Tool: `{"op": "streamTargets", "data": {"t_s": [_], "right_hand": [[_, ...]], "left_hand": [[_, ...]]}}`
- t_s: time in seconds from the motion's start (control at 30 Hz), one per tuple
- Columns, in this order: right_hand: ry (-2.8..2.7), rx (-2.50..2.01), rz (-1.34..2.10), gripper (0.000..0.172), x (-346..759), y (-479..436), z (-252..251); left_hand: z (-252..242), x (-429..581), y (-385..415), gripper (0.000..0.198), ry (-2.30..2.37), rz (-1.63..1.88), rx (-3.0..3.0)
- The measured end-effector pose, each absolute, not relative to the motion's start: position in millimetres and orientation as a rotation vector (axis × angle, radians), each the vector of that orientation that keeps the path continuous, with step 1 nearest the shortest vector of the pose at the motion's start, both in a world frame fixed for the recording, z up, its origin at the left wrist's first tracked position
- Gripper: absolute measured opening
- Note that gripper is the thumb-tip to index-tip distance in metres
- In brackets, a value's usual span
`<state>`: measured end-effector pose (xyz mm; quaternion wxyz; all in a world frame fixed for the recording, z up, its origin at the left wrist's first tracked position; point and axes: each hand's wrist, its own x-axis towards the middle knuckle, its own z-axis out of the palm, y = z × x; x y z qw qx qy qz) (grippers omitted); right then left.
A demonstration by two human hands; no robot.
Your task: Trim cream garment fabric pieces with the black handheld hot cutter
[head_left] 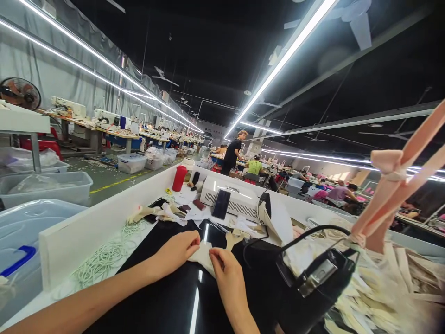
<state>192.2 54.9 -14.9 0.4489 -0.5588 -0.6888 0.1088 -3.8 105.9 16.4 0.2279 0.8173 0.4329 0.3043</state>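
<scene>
A garment factory floor: rows of sewing machines (67, 109), seated workers (254, 168), and fabric pieces (375, 297).

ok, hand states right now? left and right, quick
Left hand: fingers closed, pinching the cream fabric piece on the black work surface.
Right hand: fingers closed on the same fabric piece.

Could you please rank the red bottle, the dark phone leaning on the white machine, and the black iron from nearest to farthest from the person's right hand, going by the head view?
From the right hand:
1. Black iron, just to its right on the table.
2. Dark phone, straight ahead, propped against the white machine.
3. Red bottle, farther back and left, by the white wall.
</scene>
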Motion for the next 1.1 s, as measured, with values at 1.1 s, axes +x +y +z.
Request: {"op": "streamTargets", "data": {"t_s": [1.1], "right_hand": [[-1.878, -1.405, -0.288, 0.026, 319.2, -118.5, -64.1]], "left_hand": [[-0.7, 24.4, 64.4, 0.038, 0.856, 0.875, 2.745]]}}
